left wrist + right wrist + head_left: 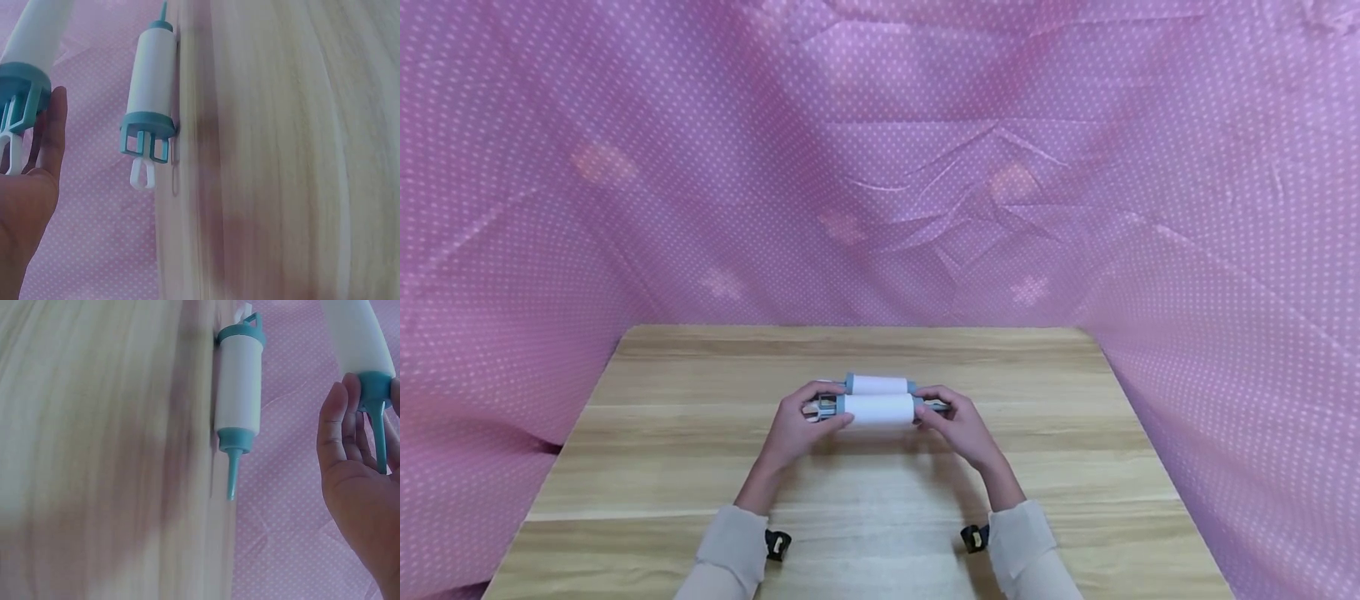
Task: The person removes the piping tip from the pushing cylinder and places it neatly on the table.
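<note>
My two hands hold a white syringe-like tube with teal end caps (877, 408) level between them, raised over the table. The left hand (795, 423) grips its handle end, where teal loops and a white pull ring (14, 153) stick out. At the other end, the fingers of my right hand (953, 425) pinch the teal cap (377, 387), with the thin teal nozzle (379, 434) running down past the palm. A second tube of the same kind (880, 384) lies on the table just behind, its nozzle (232, 475) pointing right.
Both tubes are over a pale wood-grain table (700, 467). A pink dotted cloth (880, 167) hangs behind the table and at both sides. Black wrist-camera mounts (778, 545) jut inward from the light sleeves (730, 546).
</note>
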Tool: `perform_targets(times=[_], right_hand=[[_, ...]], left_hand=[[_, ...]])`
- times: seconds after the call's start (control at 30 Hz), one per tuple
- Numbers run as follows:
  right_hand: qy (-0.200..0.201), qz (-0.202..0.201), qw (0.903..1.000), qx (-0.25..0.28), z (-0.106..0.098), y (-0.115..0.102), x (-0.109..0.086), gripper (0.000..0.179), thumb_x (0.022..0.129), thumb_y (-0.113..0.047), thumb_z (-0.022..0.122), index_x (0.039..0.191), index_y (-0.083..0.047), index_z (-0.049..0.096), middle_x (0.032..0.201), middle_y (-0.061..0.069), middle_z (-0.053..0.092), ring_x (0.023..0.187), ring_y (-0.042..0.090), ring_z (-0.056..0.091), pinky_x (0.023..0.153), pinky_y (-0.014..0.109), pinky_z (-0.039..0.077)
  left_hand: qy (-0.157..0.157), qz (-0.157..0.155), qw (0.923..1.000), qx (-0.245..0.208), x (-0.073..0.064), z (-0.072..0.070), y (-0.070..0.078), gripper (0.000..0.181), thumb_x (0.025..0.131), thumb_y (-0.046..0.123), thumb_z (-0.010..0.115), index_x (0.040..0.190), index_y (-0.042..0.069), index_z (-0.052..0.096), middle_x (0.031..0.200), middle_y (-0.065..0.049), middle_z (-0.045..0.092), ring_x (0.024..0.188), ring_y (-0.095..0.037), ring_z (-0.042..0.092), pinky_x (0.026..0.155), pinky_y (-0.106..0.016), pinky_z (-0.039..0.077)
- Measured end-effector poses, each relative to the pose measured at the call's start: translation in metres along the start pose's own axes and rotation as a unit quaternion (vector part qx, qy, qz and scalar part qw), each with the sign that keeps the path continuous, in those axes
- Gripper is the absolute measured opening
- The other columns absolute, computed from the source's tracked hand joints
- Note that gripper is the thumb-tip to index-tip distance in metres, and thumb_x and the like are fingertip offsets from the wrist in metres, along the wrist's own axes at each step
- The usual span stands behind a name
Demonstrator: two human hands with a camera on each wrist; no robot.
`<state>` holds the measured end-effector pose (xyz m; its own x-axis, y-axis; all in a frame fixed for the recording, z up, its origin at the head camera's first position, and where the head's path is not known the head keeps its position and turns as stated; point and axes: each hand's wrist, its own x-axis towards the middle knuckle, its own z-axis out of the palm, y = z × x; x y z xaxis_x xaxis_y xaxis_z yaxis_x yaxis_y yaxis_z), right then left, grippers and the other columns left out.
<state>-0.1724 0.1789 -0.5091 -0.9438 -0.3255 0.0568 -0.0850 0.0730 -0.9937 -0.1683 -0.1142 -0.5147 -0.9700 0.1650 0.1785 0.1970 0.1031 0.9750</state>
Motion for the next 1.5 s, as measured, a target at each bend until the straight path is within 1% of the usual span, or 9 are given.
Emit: perform_targets(times=[0.13,0.27,0.57,0.73,0.9,1.1,1.17,1.37,1.5], right_hand=[[0.002,-0.001,0.9997,-0.023,0.0,-0.003,0.001,0.03,0.101,-0.014,0.065,0.126,0.003,0.063,0.12,0.021,0.063,0.092,0.026,0.07,0.088,0.05,0.058],[0.013,-0.006,0.9994,-0.03,-0.001,-0.007,0.0,0.028,0.1,-0.014,0.066,0.122,0.003,0.065,0.116,0.021,0.066,0.09,0.025,0.07,0.087,0.054,0.057],[0.027,-0.031,0.9986,-0.033,-0.001,-0.004,-0.003,0.025,0.097,-0.008,0.068,0.119,0.004,0.068,0.114,0.022,0.067,0.086,0.022,0.071,0.082,0.044,0.06],[0.031,-0.059,0.9972,-0.034,0.0,-0.001,-0.004,0.024,0.095,-0.003,0.069,0.118,0.005,0.068,0.109,0.022,0.068,0.084,0.02,0.07,0.079,0.047,0.06],[0.033,-0.075,0.9962,-0.027,0.001,-0.003,-0.006,0.023,0.095,0.005,0.067,0.118,0.009,0.067,0.109,0.026,0.067,0.083,0.018,0.069,0.078,0.049,0.06],[0.041,-0.108,0.9921,-0.048,0.009,-0.02,-0.01,0.026,0.089,0.01,0.071,0.114,0.013,0.066,0.113,0.03,0.066,0.091,0.015,0.065,0.077,0.027,0.058],[0.043,-0.111,0.9914,-0.054,0.009,-0.016,-0.008,0.027,0.088,0.01,0.072,0.115,0.013,0.066,0.115,0.03,0.066,0.094,0.015,0.064,0.078,0.023,0.056],[0.036,-0.091,0.9935,-0.059,0.003,0.002,-0.005,0.032,0.088,0.008,0.073,0.119,0.007,0.066,0.125,0.028,0.063,0.098,0.027,0.065,0.081,0.028,0.056],[0.031,-0.074,0.9961,-0.038,0.001,0.005,-0.003,0.036,0.095,-0.002,0.07,0.129,0.002,0.062,0.13,0.026,0.059,0.097,0.033,0.067,0.083,0.042,0.059]], left_hand=[[0.011,0.02,0.9997,0.003,0.0,0.002,0.003,0.041,0.083,0.014,0.086,0.118,0.002,0.069,0.116,-0.01,0.067,0.094,-0.032,0.063,0.069,-0.034,0.06],[0.015,0.035,0.9993,0.008,0.001,0.005,0.004,0.037,0.084,0.012,0.084,0.116,0.002,0.069,0.114,-0.012,0.067,0.089,-0.028,0.066,0.067,-0.033,0.06],[0.014,0.043,0.999,0.005,0.001,0.01,0.002,0.029,0.085,0.009,0.082,0.112,0.007,0.071,0.112,-0.011,0.068,0.088,-0.025,0.068,0.068,-0.034,0.061],[0.018,0.038,0.999,0.016,0.001,0.01,0.0,0.03,0.085,0.011,0.083,0.112,0.003,0.071,0.114,-0.01,0.069,0.092,-0.027,0.066,0.069,-0.034,0.061],[0.01,0.045,0.9988,0.017,0.003,0.009,0.001,0.03,0.084,0.011,0.084,0.11,0.002,0.071,0.112,-0.01,0.069,0.089,-0.028,0.067,0.066,-0.034,0.061],[0.025,0.035,0.9981,0.043,0.003,0.006,0.003,0.023,0.086,0.017,0.083,0.105,0.008,0.073,0.106,-0.008,0.07,0.091,-0.025,0.063,0.07,-0.032,0.059],[0.029,0.033,0.9979,0.047,0.003,0.004,0.004,0.022,0.087,0.018,0.083,0.105,0.011,0.073,0.105,-0.006,0.069,0.092,-0.025,0.063,0.071,-0.032,0.059],[0.016,0.03,0.9988,0.034,0.001,0.004,0.004,0.022,0.086,0.016,0.083,0.106,0.014,0.072,0.108,-0.006,0.068,0.095,-0.025,0.062,0.071,-0.033,0.06],[0.016,0.028,0.9992,0.023,0.0,0.005,0.002,0.026,0.086,0.011,0.082,0.109,0.008,0.071,0.11,-0.01,0.067,0.096,-0.026,0.061,0.071,-0.031,0.06]])
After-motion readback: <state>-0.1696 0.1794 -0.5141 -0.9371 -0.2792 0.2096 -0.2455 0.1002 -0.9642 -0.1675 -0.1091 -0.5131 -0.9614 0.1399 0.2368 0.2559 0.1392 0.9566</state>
